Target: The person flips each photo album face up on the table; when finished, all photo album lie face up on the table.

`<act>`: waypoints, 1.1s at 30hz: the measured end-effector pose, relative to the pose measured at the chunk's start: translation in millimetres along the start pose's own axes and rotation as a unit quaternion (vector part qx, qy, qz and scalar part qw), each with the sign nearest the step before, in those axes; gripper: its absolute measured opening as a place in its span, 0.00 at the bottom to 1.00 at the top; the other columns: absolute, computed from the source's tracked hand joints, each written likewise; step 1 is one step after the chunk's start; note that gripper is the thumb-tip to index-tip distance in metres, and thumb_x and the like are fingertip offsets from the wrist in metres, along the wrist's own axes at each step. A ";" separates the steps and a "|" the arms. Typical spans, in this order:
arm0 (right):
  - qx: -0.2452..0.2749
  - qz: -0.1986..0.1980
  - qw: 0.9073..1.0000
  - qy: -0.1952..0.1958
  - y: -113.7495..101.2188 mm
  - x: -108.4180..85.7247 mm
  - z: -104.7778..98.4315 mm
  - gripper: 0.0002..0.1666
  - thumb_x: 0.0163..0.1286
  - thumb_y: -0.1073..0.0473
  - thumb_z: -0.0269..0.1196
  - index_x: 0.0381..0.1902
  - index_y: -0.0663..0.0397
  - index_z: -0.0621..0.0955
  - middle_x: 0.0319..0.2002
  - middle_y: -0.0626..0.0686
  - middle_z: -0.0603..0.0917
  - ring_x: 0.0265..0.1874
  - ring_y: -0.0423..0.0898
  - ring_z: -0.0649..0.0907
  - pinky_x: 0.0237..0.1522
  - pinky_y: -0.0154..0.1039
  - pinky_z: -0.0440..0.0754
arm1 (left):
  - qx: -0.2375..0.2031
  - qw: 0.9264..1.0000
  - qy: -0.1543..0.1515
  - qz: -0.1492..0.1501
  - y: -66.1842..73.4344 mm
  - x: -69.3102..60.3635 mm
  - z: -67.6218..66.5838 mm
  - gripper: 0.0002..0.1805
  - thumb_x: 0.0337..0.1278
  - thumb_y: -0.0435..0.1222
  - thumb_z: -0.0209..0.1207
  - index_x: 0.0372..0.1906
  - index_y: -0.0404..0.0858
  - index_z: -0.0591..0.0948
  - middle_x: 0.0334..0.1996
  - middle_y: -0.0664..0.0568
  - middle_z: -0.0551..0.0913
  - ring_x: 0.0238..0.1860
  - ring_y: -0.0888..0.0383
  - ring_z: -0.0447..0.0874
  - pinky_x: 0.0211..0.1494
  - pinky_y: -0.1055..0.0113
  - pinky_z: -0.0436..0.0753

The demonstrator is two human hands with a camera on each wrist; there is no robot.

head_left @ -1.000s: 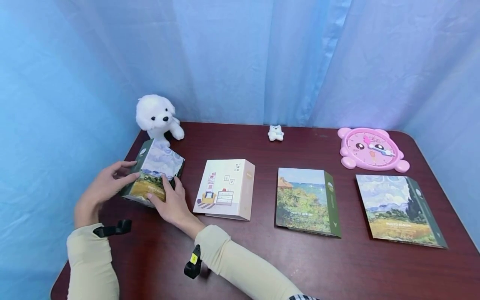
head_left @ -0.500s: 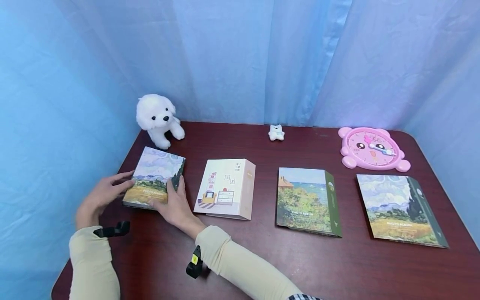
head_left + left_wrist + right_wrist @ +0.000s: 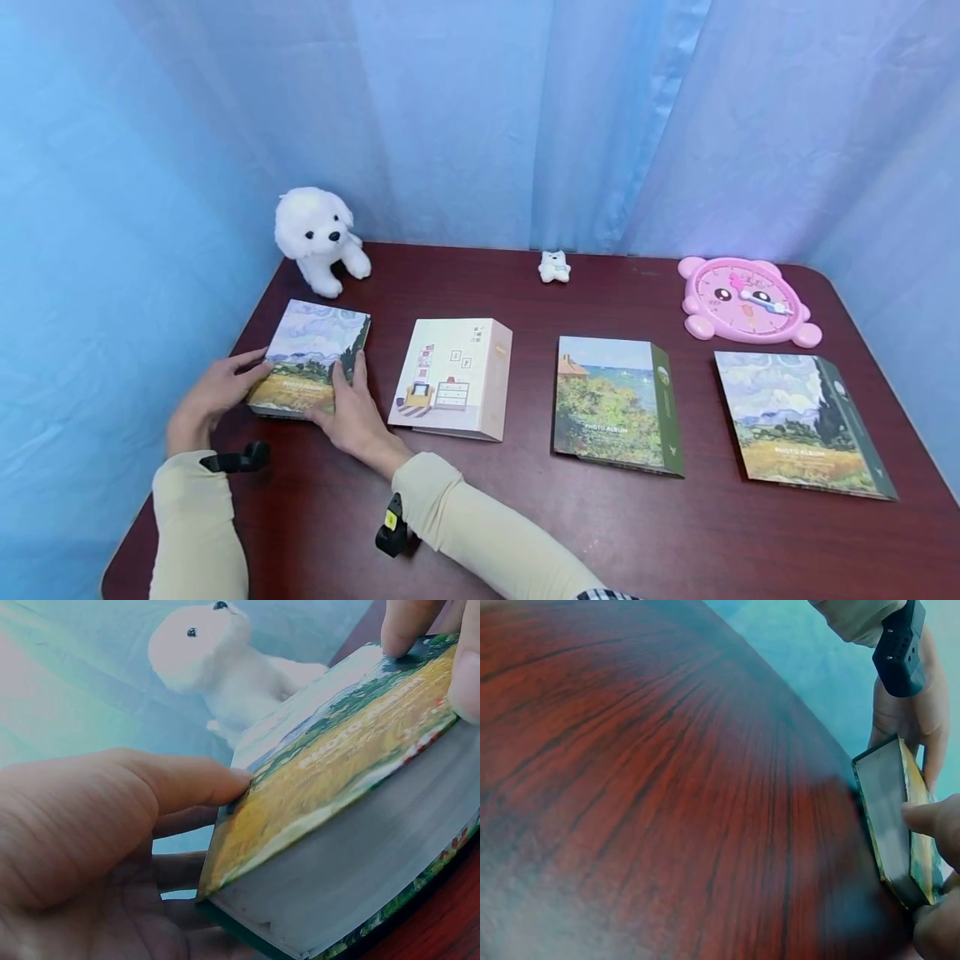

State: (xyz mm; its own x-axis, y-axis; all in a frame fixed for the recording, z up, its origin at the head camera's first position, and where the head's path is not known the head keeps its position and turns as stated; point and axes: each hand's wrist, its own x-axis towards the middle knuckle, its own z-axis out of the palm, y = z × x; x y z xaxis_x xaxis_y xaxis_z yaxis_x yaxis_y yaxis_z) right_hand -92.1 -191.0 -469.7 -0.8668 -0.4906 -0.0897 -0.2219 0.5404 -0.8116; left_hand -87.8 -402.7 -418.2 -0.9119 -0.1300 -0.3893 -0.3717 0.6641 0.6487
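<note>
The thick rectangular photo album with a painted lilac sky and golden field [image 3: 300, 340] lies left of the cream album with a drawn room [image 3: 442, 375], cover upward. The left hand [image 3: 212, 392] grips its left edge, thumb on the cover, fingers against the spine side; the right hand [image 3: 352, 417] clasps the opposite side. Whether the left edge rests flush on the dark red wooden table [image 3: 525, 517], I cannot tell. A second ago, its dark green spine showed and its far end hid a paw of the white plush dog [image 3: 318, 237], which sits beyond and left of the cream album; now the spine is out of sight and that paw shows. This suggests the album has been levelled, with neither hold released yet. Right of the cream album lie a green-spined seaside album [image 3: 611, 400] and, farther right, a wheat-field album [image 3: 798, 421]. Beyond it to the right are a small white bear figurine [image 3: 554, 267] and a pink plastic clock [image 3: 746, 302].
</note>
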 end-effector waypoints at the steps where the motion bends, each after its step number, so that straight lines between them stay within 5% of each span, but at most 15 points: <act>1: -0.002 -0.002 1.000 0.000 0.5 0.3 -0.4 0.48 0.66 0.41 0.61 0.76 0.51 0.53 0.77 0.56 0.34 0.71 0.47 0.63 0.61 0.33 0.73 | 0.003 1.000 0.000 -0.002 -0.2 0.3 0.4 0.41 0.69 0.56 0.43 0.74 0.32 0.52 0.71 0.25 0.48 0.70 0.27 0.45 0.66 0.33 0.56; 14: -0.055 -0.029 0.998 -0.023 2.7 4.6 -6.5 0.44 0.68 0.46 0.61 0.75 0.52 0.56 0.77 0.57 0.40 0.75 0.46 0.50 0.67 0.32 0.65 | 0.010 1.000 0.000 -0.020 -1.6 0.5 2.0 0.38 0.73 0.52 0.36 0.74 0.31 0.46 0.71 0.24 0.43 0.70 0.25 0.40 0.66 0.31 0.54; 21: -0.037 -0.046 0.998 -0.027 3.8 5.1 -13.4 0.43 0.68 0.47 0.61 0.75 0.52 0.57 0.76 0.58 0.46 0.74 0.47 0.55 0.68 0.33 0.64 | 0.053 0.998 0.019 -0.027 3.5 0.6 2.5 0.36 0.75 0.49 0.34 0.73 0.27 0.48 0.69 0.22 0.48 0.69 0.25 0.45 0.66 0.33 0.55; 26: -0.015 -0.056 0.998 -0.006 -0.3 4.3 -28.0 0.40 0.69 0.49 0.59 0.74 0.53 0.59 0.75 0.60 0.50 0.73 0.50 0.59 0.67 0.36 0.66 | 0.078 0.992 0.092 -0.020 11.1 -1.5 3.5 0.37 0.73 0.50 0.35 0.72 0.24 0.50 0.65 0.22 0.58 0.65 0.26 0.56 0.63 0.34 0.62; 33: 0.031 -0.060 0.997 0.035 -2.4 3.5 -62.9 0.38 0.69 0.52 0.59 0.73 0.52 0.61 0.76 0.56 0.50 0.71 0.51 0.62 0.67 0.42 0.67 | 0.059 0.970 0.234 0.022 34.8 -6.6 6.4 0.33 0.73 0.48 0.39 0.71 0.28 0.58 0.63 0.27 0.66 0.64 0.31 0.63 0.63 0.37 0.64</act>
State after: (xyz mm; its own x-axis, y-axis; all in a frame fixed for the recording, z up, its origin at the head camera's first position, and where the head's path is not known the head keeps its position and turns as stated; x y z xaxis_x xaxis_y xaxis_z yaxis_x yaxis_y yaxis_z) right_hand -122.7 -151.1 -431.8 -0.8654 -0.4986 0.0490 -0.2992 0.4359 -0.8488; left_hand -93.7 -374.1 -397.2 -0.9159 -0.4015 -0.0054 -0.3331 0.7523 0.5683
